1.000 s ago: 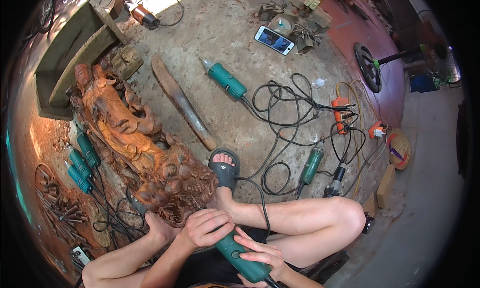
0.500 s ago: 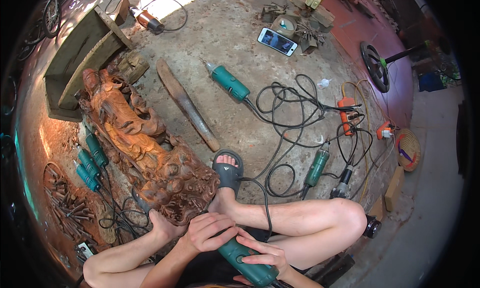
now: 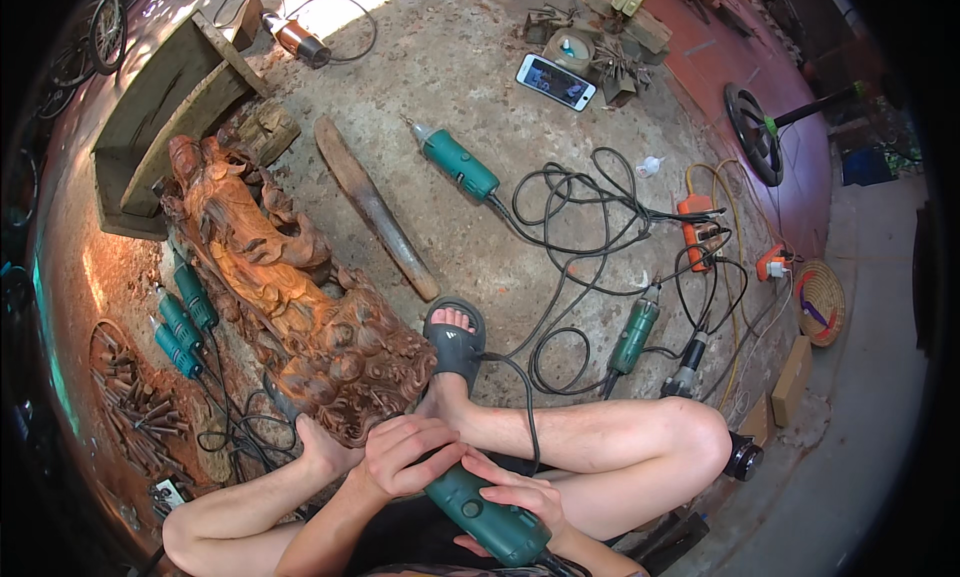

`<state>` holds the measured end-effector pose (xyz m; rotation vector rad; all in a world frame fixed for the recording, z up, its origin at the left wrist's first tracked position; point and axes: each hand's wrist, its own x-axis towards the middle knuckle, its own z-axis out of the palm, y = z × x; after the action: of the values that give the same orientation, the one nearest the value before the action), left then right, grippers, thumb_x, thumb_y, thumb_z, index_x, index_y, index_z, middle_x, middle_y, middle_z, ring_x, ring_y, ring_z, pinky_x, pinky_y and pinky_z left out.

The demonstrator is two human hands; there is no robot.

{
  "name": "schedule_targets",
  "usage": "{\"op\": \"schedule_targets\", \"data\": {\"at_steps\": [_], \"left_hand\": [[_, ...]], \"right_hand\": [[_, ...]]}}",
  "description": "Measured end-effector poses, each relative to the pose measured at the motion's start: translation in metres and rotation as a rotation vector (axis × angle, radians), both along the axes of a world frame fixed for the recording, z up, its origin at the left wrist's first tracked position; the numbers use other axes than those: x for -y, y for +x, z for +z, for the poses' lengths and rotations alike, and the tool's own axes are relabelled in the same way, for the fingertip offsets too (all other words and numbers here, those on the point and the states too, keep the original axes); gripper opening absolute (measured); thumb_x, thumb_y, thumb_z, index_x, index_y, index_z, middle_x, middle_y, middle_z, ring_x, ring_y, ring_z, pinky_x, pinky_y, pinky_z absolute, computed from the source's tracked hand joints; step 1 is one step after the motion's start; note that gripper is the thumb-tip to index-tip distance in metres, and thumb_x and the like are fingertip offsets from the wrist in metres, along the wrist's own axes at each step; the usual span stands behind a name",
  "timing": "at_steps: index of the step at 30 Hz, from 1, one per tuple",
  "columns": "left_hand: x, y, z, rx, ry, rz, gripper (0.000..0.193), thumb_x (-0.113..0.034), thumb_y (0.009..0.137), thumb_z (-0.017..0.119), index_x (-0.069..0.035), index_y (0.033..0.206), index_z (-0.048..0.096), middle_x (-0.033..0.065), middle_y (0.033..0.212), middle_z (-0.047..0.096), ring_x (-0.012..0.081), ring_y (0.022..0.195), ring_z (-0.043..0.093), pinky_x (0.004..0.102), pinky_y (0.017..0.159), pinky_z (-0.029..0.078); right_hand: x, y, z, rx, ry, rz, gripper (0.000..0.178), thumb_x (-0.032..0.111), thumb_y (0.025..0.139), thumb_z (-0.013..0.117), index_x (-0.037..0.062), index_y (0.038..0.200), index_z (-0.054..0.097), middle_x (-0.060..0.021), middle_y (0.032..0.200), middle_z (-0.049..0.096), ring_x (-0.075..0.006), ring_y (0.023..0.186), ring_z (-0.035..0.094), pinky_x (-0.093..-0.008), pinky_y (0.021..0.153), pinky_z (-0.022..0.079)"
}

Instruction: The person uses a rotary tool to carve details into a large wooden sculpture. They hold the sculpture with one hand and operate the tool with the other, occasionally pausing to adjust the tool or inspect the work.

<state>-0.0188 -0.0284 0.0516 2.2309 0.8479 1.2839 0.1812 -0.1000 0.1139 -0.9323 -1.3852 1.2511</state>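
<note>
A green die grinder (image 3: 487, 522) lies across my lap, its cord leaving at the lower right. My left hand (image 3: 410, 455) is closed round its front end, by the base of a carved wooden statue (image 3: 262, 262). The grinder's tip is hidden under those fingers. My right hand (image 3: 520, 492) wraps the grinder's body, thumb and fingers on both sides. Reddish-brown and deeply carved, the statue lies tilted between my feet, its head end toward a wooden stand (image 3: 190, 137).
Beyond my foot lie a long wooden stick (image 3: 370, 202) and another green grinder (image 3: 458, 164) with tangled cords. More grinders (image 3: 185, 312) sit left of the statue, near a basket of bits (image 3: 135, 397). A phone (image 3: 556, 83) and orange power strip (image 3: 697, 232) lie farther off.
Both hands and the grinder have shifted slightly left and up, toward the statue's base. The grip looks the same.
</note>
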Motion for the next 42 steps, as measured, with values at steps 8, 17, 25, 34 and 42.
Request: {"op": "schedule_targets", "data": {"at_steps": [8, 17, 25, 34, 42], "left_hand": [[-0.001, 0.004, 0.009, -0.025, -0.009, -0.006, 0.031, -0.006, 0.080, 0.087, -0.008, 0.108, 0.075, 0.0058, 0.100, 0.075, 0.0212, 0.084, 0.075, 0.0345, 0.070, 0.063], [0.000, 0.006, 0.009, -0.029, -0.005, 0.005, 0.030, -0.007, 0.080, 0.087, -0.008, 0.108, 0.075, 0.0053, 0.102, 0.076, 0.0211, 0.084, 0.075, 0.0342, 0.071, 0.063], [-0.002, 0.012, 0.007, -0.005, 0.046, -0.058, 0.030, -0.015, 0.080, 0.081, -0.007, 0.108, 0.078, 0.0095, 0.106, 0.077, 0.0255, 0.089, 0.077, 0.0349, 0.073, 0.063], [0.013, 0.016, -0.024, 0.159, 0.099, -0.028, 0.020, -0.013, 0.084, 0.079, -0.006, 0.103, 0.076, 0.0137, 0.104, 0.076, 0.0246, 0.087, 0.075, 0.0337, 0.076, 0.062], [0.009, 0.011, -0.048, 0.256, 0.120, 0.014, 0.027, -0.015, 0.080, 0.081, -0.005, 0.105, 0.074, 0.0122, 0.102, 0.074, 0.0241, 0.084, 0.074, 0.0322, 0.067, 0.062]], "right_hand": [[-0.001, 0.007, 0.006, 0.066, -0.008, 0.018, 0.065, 0.007, 0.076, 0.097, 0.0031, 0.132, 0.064, -0.0337, 0.146, 0.062, -0.0498, 0.137, 0.060, -0.0517, 0.111, 0.055], [-0.001, 0.006, 0.003, 0.042, 0.002, -0.018, 0.067, 0.008, 0.076, 0.098, 0.0033, 0.132, 0.063, -0.0324, 0.145, 0.063, -0.0482, 0.136, 0.062, -0.0499, 0.107, 0.058], [0.002, 0.016, -0.007, 0.125, 0.153, -0.038, 0.062, 0.016, 0.072, 0.102, 0.0079, 0.124, 0.069, -0.0311, 0.139, 0.068, -0.0477, 0.129, 0.068, -0.0476, 0.098, 0.063], [0.028, 0.016, -0.038, 0.147, 0.252, -0.022, 0.066, 0.022, 0.071, 0.101, 0.0138, 0.121, 0.058, -0.0377, 0.137, 0.061, -0.0617, 0.116, 0.068, -0.0609, 0.095, 0.063], [-0.074, 0.043, -0.012, 0.240, 0.041, 0.667, 0.074, 0.031, 0.078, 0.088, 0.0017, 0.134, 0.050, -0.0288, 0.139, 0.055, -0.0482, 0.124, 0.060, -0.0488, 0.107, 0.049]]}}
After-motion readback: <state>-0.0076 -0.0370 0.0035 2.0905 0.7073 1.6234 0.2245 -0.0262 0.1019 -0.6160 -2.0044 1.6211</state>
